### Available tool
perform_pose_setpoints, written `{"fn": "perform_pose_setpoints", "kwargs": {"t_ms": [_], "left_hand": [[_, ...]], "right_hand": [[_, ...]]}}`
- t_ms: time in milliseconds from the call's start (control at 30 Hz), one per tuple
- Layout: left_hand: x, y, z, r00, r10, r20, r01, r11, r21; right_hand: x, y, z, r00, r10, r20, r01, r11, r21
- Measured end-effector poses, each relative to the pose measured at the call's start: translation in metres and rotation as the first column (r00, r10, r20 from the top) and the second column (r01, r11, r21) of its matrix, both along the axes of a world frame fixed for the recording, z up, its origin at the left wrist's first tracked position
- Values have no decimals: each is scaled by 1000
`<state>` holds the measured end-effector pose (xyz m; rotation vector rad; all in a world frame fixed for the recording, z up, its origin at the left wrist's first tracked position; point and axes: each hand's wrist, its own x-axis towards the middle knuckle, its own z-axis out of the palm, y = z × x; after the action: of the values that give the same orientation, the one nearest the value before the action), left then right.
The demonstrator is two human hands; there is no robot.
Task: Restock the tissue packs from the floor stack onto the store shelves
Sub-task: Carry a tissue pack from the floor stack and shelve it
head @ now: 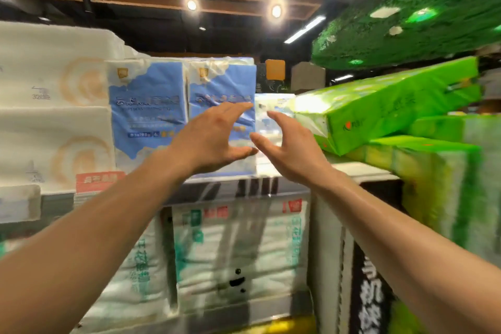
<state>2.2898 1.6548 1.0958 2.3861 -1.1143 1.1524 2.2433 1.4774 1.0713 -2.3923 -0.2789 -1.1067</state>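
Note:
Two blue-and-white tissue packs stand upright side by side on the upper shelf [298, 169]. My left hand [214, 138] is spread over the front of the right blue pack [222, 87], fingers straight, thumb low near its bottom corner. Whether the palm touches the pack I cannot tell. My right hand [287, 144] hovers just past that pack's right edge, fingers spread and holding nothing. The left blue pack [147, 106] stands free beside it. The floor stack is out of view.
White packs with tan rings [54, 122] fill the shelf to the left. Bright green packs [393, 108] lie tilted and stacked on the right. White-and-teal packs [238, 247] stand on the shelf below. A red price tag [99, 180] hangs on the shelf edge.

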Motion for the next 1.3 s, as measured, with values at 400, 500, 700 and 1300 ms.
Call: {"fn": "perform_pose_setpoints", "kwargs": {"t_ms": [400, 500, 700, 1300], "left_hand": [[-139, -114, -173, 795, -458, -397, 546, 826, 139], [-186, -162, -199, 729, -493, -474, 624, 764, 164], [-298, -285, -241, 619, -553, -558, 736, 657, 164], [-620, -653, -348, 256, -561, -788, 957, 260, 125]], "right_hand": [[-240, -83, -167, 814, -383, -436, 403, 914, -50], [-302, -115, -189, 747, -458, -482, 519, 855, -8], [-443, -199, -229, 603, -553, -574, 692, 721, 33], [-807, -456, -337, 186, -529, -828, 982, 136, 134]]}}
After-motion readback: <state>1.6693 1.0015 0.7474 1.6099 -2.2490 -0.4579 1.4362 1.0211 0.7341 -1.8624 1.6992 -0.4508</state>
